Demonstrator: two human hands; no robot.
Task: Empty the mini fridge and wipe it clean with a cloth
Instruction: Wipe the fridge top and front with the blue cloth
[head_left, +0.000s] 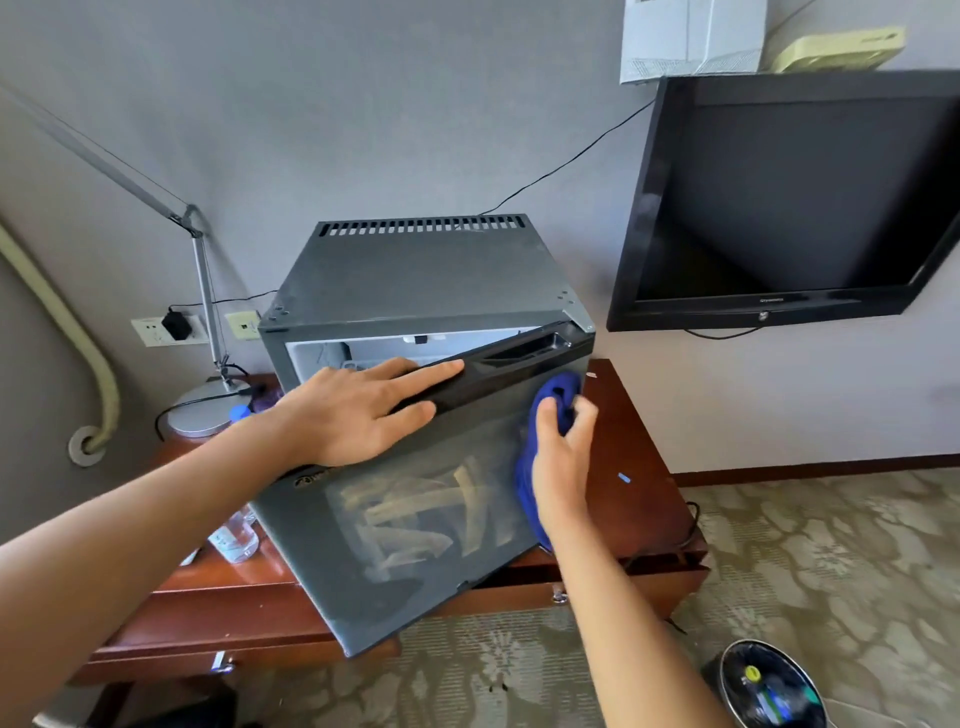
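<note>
A dark grey mini fridge (426, 270) stands on a reddish wooden table (639, 499). Its door (415, 545) is partly open, and a strip of the white interior (332, 353) shows above the door's top edge. My left hand (358, 410) lies flat with straight fingers on the door's upper front near the black handle strip (519, 358). My right hand (561, 457) grips a blue cloth (558, 392) and presses it against the door's right edge. Pale streaks mark the door's front.
A desk lamp (202, 410) and clear water bottles (236, 540) sit left of the fridge on the table. A black TV (789, 208) hangs on the wall at right. A lined bin (769, 686) stands on the patterned carpet at lower right. Wall sockets (171, 327) are behind the lamp.
</note>
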